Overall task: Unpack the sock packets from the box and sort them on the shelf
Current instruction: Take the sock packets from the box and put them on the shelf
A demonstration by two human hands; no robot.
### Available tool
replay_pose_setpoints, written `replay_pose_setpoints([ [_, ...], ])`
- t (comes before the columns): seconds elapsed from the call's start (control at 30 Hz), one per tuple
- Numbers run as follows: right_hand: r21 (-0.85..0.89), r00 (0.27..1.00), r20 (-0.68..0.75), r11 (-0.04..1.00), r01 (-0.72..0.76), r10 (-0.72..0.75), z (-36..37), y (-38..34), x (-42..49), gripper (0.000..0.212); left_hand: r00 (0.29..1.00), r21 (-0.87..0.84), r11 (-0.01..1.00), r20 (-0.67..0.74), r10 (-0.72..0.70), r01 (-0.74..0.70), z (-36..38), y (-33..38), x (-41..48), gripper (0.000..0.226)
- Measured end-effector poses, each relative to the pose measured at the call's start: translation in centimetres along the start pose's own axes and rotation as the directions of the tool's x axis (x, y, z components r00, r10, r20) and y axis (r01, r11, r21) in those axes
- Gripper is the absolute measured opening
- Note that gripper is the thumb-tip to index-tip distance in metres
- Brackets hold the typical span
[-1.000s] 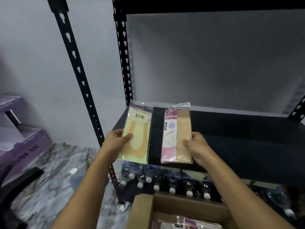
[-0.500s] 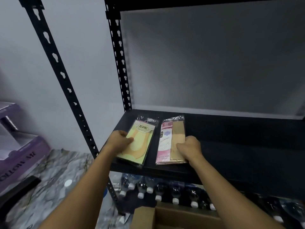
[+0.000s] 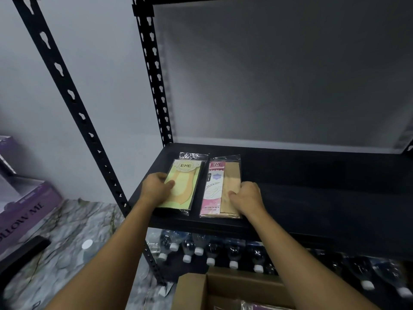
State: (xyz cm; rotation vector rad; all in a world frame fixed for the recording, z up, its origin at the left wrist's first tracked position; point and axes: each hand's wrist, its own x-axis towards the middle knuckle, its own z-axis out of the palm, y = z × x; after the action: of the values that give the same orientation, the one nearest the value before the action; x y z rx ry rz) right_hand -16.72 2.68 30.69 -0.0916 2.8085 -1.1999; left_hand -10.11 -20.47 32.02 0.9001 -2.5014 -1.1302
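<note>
Sock packets, two, side by side on the black shelf (image 3: 312,186), at its left front corner, long sides parallel and just apart. Green packet (image 3: 185,184): clear wrapper, pale green card marked ENE, a yellow sock shape showing; it lies flat, nearest the shelf's left edge. Pink packet (image 3: 218,189): clear wrapper, pink and white card marked ENE on its left half, beige fabric on its right half; it lies flat, its near end close to the shelf's front lip. Left hand (image 3: 155,190): grips the green packet at its left edge, thumb on top of the card. Right hand (image 3: 248,199): fingers curled, holds the pink packet at its lower right edge, thumb on the beige fabric. Box (image 3: 234,287): brown cardboard, open, below the shelf at the frame's bottom edge, with more packets (image 3: 257,306) partly in view inside. Bottles (image 3: 210,249): a row with white caps, on the level under the shelf. Post (image 3: 154,74): black, perforated, rising at the shelf's left rear corner. Purple carton (image 3: 26,206): on the marbled floor (image 3: 78,231), far left.
</note>
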Motion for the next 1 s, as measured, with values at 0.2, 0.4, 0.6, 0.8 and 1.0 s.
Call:
replay_pose_setpoints([
  [0.2, 0.005, 0.997, -0.031, 0.997, 0.072, -0.072, -1.4, 0.3, -1.8, 0.039, 0.997, -0.022, 0.998, -0.057, 0.060, -0.062, -0.5, -0.2, -0.6, 0.046],
  [0.4, 0.174, 0.972, -0.140, 0.962, 0.211, -0.188, -4.2, 2.7, -6.9, 0.032, 0.927, -0.134, 0.927, -0.185, 0.325, -0.351, 0.7, 0.6, -7.9, 0.027],
  [0.6, 0.268, 0.941, -0.143, 0.903, 0.335, -0.307, -6.7, 7.7, -12.7, 0.029, 0.900, -0.347, 0.830, -0.137, 0.414, -0.436, 4.4, 0.9, -17.7, 0.027],
  [0.8, 0.309, 0.941, -0.134, 0.889, 0.337, -0.310, -8.4, 13.2, -16.9, 0.031, 0.903, -0.405, 0.834, 0.044, 0.428, -0.375, 8.6, -0.6, -23.2, 0.031],
  [1.0, 0.299, 0.967, -0.038, 0.921, 0.250, -0.250, -8.9, 18.5, -19.5, 0.039, 0.898, -0.346, 0.886, 0.201, 0.391, -0.308, 11.6, -3.0, -26.3, 0.034],
])
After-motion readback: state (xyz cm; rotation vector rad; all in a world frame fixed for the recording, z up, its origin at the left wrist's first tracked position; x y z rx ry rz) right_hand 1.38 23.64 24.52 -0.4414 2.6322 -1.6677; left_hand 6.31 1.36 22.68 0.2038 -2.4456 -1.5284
